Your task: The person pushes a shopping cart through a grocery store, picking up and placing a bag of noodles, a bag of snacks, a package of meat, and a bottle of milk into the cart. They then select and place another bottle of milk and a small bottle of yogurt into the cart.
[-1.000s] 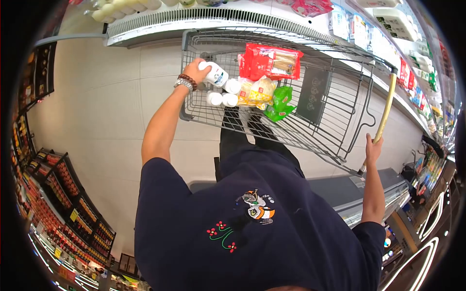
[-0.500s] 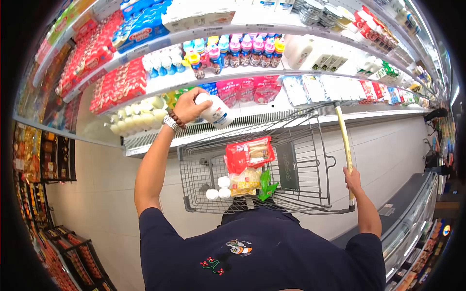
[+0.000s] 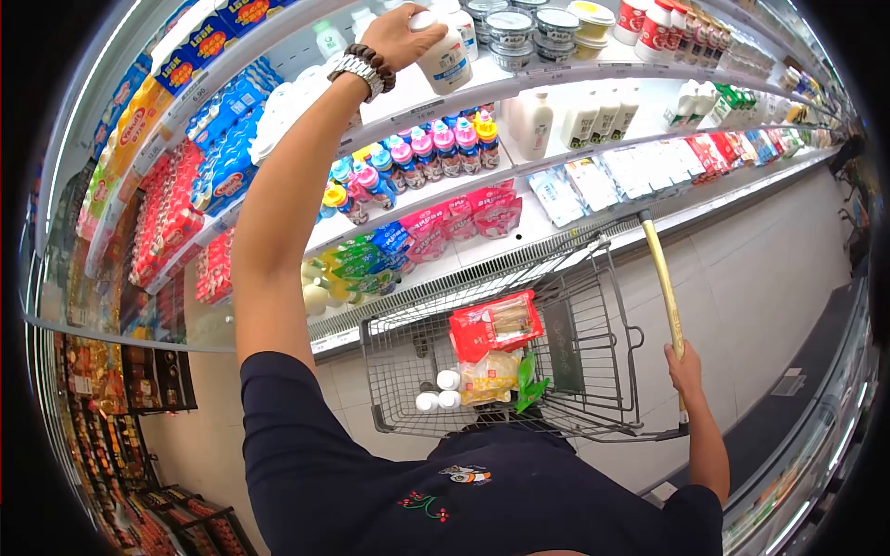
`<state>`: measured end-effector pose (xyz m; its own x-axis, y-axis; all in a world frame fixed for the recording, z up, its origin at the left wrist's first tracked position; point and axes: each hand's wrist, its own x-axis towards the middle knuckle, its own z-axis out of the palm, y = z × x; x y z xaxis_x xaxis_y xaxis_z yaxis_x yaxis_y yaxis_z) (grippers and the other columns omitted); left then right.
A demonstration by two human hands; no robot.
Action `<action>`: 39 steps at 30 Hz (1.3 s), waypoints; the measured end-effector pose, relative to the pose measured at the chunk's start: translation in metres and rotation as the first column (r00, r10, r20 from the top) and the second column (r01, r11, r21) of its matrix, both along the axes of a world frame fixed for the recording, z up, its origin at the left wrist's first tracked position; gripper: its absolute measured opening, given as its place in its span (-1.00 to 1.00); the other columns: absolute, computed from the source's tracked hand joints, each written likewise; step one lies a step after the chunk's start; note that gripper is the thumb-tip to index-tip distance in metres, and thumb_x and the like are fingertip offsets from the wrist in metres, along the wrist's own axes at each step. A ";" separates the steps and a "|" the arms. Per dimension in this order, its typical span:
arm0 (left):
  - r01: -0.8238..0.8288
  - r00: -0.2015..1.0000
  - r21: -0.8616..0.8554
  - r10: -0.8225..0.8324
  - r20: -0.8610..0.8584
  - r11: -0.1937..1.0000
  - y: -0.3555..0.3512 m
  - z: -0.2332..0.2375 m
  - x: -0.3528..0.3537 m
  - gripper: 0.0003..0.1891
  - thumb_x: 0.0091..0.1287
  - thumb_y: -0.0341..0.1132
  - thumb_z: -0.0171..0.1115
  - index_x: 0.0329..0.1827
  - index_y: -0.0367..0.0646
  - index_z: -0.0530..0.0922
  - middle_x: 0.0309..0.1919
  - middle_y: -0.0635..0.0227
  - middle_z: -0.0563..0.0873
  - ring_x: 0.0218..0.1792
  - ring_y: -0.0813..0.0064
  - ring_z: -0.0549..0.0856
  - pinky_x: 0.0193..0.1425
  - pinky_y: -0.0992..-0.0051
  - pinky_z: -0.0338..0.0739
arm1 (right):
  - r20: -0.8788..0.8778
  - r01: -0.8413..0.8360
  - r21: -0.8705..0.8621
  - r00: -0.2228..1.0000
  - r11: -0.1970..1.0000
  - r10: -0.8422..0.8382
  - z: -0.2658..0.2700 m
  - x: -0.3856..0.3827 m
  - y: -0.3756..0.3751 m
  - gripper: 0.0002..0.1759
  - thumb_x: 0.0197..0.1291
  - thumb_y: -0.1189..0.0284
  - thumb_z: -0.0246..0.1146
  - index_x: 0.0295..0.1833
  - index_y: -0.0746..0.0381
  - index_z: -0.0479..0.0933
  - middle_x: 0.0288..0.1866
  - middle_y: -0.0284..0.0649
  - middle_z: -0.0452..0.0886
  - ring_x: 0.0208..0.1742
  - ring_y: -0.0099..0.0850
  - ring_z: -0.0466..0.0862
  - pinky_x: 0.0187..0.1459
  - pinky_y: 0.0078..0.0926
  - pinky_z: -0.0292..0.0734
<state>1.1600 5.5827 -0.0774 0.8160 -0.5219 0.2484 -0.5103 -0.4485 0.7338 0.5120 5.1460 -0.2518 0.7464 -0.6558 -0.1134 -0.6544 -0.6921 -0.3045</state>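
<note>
My left hand [image 3: 400, 39] reaches up to a shelf of the dairy cooler, fingers closed around the top of a white bottle [image 3: 445, 65] with a blue-marked label. Other white bottles stand right behind it, partly covered by my hand. Low on the right, my right hand [image 3: 684, 367] is wrapped round the yellow handle [image 3: 661, 278] of a wire shopping cart [image 3: 603, 371]. Inside the cart lie a red packet [image 3: 475, 335], a yellow bag [image 3: 491, 375], a green packet [image 3: 529, 383] and a few white-capped bottles [image 3: 449, 380].
Stacked clear tubs [image 3: 510, 28] sit to the right of the held bottle. One shelf down are drinks with pink and yellow caps [image 3: 445, 139] and large white bottles [image 3: 535, 125]. Pink pouches [image 3: 473, 213] line the bottom shelf. Dark shelving [image 3: 158, 380] stands at left.
My left hand has risen with the white bottle from above the cart to the higher shelf. My right hand stays on the cart handle. The view has tilted upward.
</note>
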 end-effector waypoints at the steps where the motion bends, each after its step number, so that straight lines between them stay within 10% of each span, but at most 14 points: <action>1: -0.031 0.976 -0.075 0.046 0.211 0.997 -0.015 -0.012 0.017 -0.34 0.28 0.06 0.33 0.30 -0.25 0.53 -0.07 -0.15 0.76 0.00 0.00 0.74 0.23 0.13 0.56 | -0.006 0.026 0.007 1.000 1.000 -0.026 0.002 0.000 0.000 -0.61 0.38 0.13 0.27 -0.27 0.26 0.45 -0.61 -0.23 0.46 -0.64 -0.38 0.49 -0.55 -0.31 0.41; 8: -0.208 0.946 0.165 0.156 0.283 0.964 -0.061 -0.030 0.065 -0.33 0.27 0.16 0.29 0.25 -0.20 0.61 0.07 0.00 0.76 0.11 0.12 0.75 0.27 0.32 0.57 | -0.063 0.075 -0.020 0.995 0.997 -0.076 0.034 0.019 0.009 -0.58 0.35 0.11 0.29 -0.21 0.30 0.47 -0.43 0.15 0.60 -0.32 0.20 0.63 -0.30 -0.01 0.49; 23: -0.277 0.844 0.012 0.237 0.480 0.961 -0.077 -0.096 0.056 0.17 0.08 0.18 0.56 0.57 -0.31 0.07 0.34 -0.25 0.32 0.37 -0.06 0.41 0.46 0.16 0.39 | -0.065 0.042 -0.027 0.997 0.999 -0.044 0.033 0.013 -0.010 -0.55 0.37 0.07 0.27 -0.21 0.30 0.46 -0.45 0.17 0.59 -0.34 0.22 0.63 -0.33 0.03 0.48; 26: -0.282 0.757 -0.150 0.316 0.572 0.948 -0.058 -0.113 -0.008 0.05 0.14 0.07 0.56 0.54 -0.28 0.15 0.08 0.02 0.45 -0.03 0.24 0.60 0.12 0.27 0.60 | -0.084 0.047 -0.074 0.995 0.996 -0.054 0.034 0.011 -0.011 -0.55 0.38 0.07 0.26 -0.17 0.29 0.48 -0.43 0.18 0.61 -0.32 0.23 0.63 -0.32 0.02 0.49; 31: -0.196 0.932 -0.289 0.269 0.243 0.937 0.001 -0.212 -0.201 -0.76 0.27 -0.26 0.50 -0.13 -0.18 0.68 -0.45 0.41 0.57 -0.47 0.52 0.55 -0.34 0.52 0.51 | -0.122 0.073 -0.071 0.989 0.995 -0.082 0.027 0.012 -0.004 -0.51 0.38 -0.02 0.25 -0.13 0.26 0.54 -0.42 0.09 0.64 -0.35 0.10 0.67 -0.30 -0.07 0.52; 39: 0.134 0.867 0.341 0.057 -0.495 0.930 0.114 -0.468 -0.423 -0.65 0.31 -0.02 0.36 -0.22 -0.18 0.70 -0.39 0.22 0.74 -0.33 0.21 0.75 -0.21 0.25 0.64 | -0.229 0.186 -0.062 0.954 0.981 -0.195 0.009 0.025 0.012 -0.45 0.31 -0.12 0.30 -0.05 0.19 0.60 -0.58 -0.31 0.48 -0.62 -0.48 0.49 -0.51 -0.42 0.41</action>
<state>0.7375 5.6970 -0.5450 0.7567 -0.5294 -0.3836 -0.1505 -0.7121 0.6858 0.5366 5.1577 -0.2433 0.5632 -0.7905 -0.2408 -0.8247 -0.5561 -0.1030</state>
